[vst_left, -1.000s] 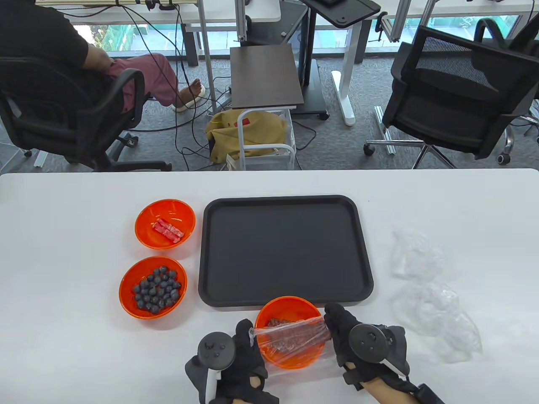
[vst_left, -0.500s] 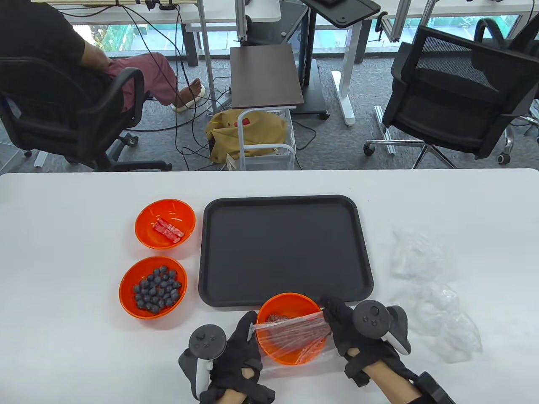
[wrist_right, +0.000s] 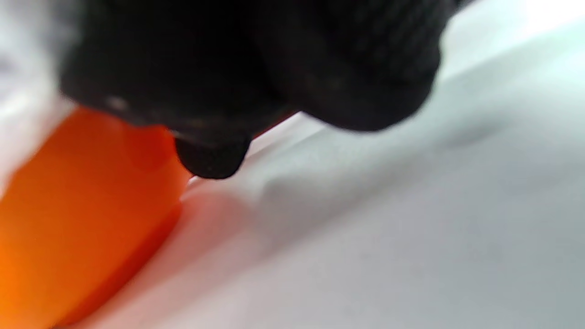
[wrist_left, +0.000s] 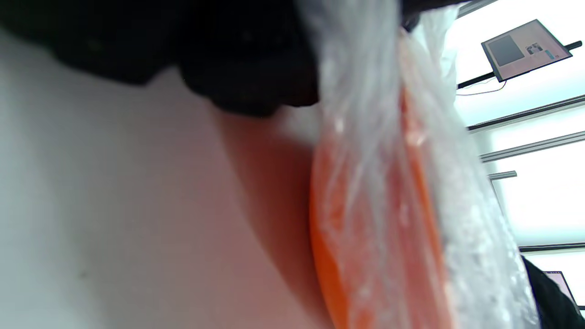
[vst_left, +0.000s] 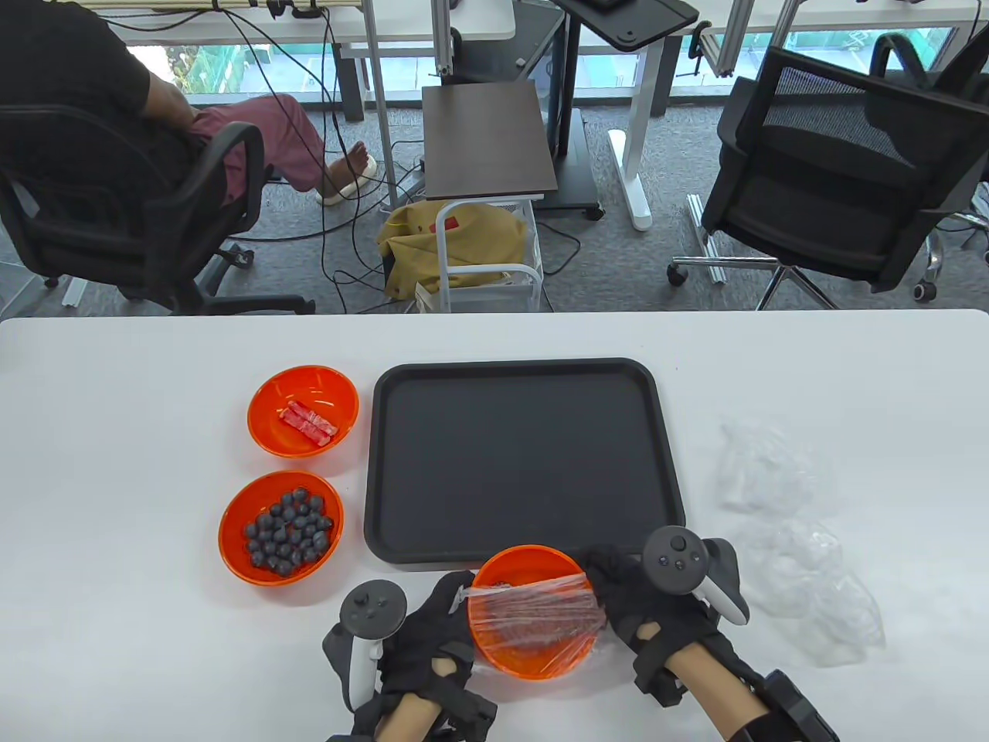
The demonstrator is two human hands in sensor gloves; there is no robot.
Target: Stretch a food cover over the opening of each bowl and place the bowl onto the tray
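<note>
An orange bowl [vst_left: 533, 610] of dark brown bits stands at the table's front edge, just below the black tray [vst_left: 524, 456]. A clear food cover [vst_left: 541, 610] is stretched over most of its opening, with the far rim bare. My left hand [vst_left: 444, 618] grips the cover at the bowl's left side. My right hand [vst_left: 610, 591] grips it at the right side. The left wrist view shows the orange bowl [wrist_left: 365, 237] on edge, wrapped in the cover [wrist_left: 361, 91]. In the blurred right wrist view, dark fingers [wrist_right: 215, 160] hang over the orange bowl [wrist_right: 68, 205].
Two uncovered orange bowls stand left of the tray, one with blueberries [vst_left: 280, 528], one with red-wrapped pieces [vst_left: 303, 411]. Two crumpled clear covers [vst_left: 811, 587] [vst_left: 765, 464] lie on the right. A person sits on a chair [vst_left: 116, 201] beyond the table.
Both hands pulled the cover further over the bowl, from a band across its middle to most of its opening. Both wrists turned, and the hands moved slightly away from me.
</note>
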